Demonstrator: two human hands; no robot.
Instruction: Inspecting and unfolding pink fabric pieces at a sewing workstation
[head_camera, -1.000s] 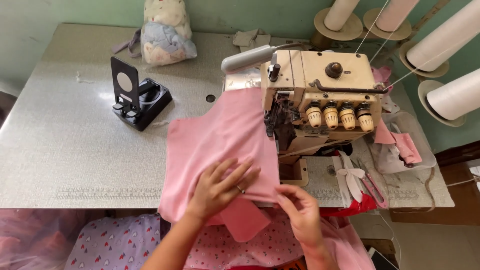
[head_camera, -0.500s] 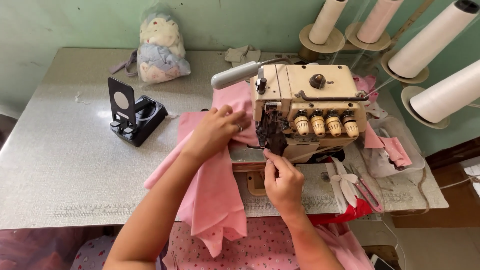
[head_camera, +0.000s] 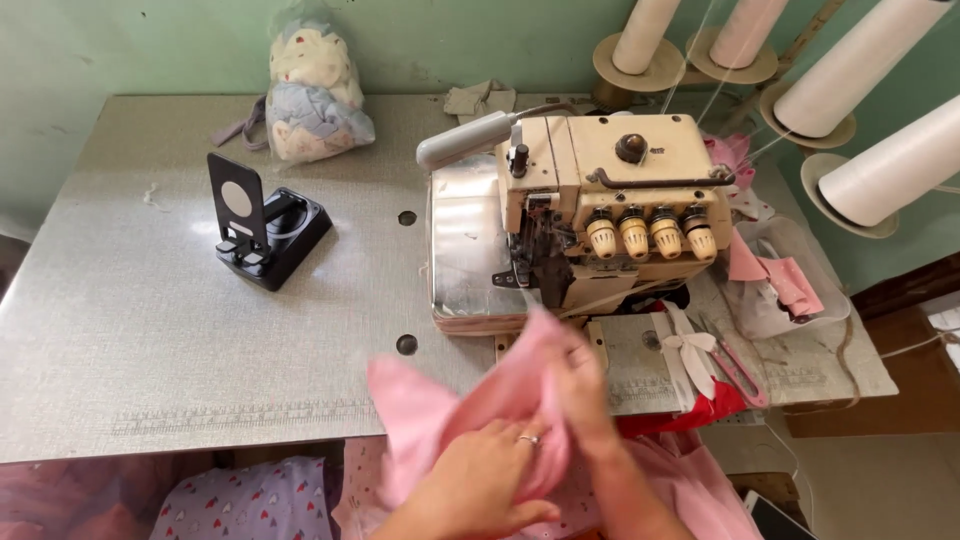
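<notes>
Hands closed on pink fabric

Both forearms rise from the bottom edge of the head view and converge near its lower middle. The left hand lies palm down, its back toward the camera, the fingers stretched forward and slightly spread, curling at their tips into a grip; a thin ring sits on one finger. The right hand sits just above and to the right of it, touching it, the fingers bent and bunched in a pinch, blurred with motion. The right forearm runs down toward the lower right corner, bare; the left wrist is bare too.
</notes>
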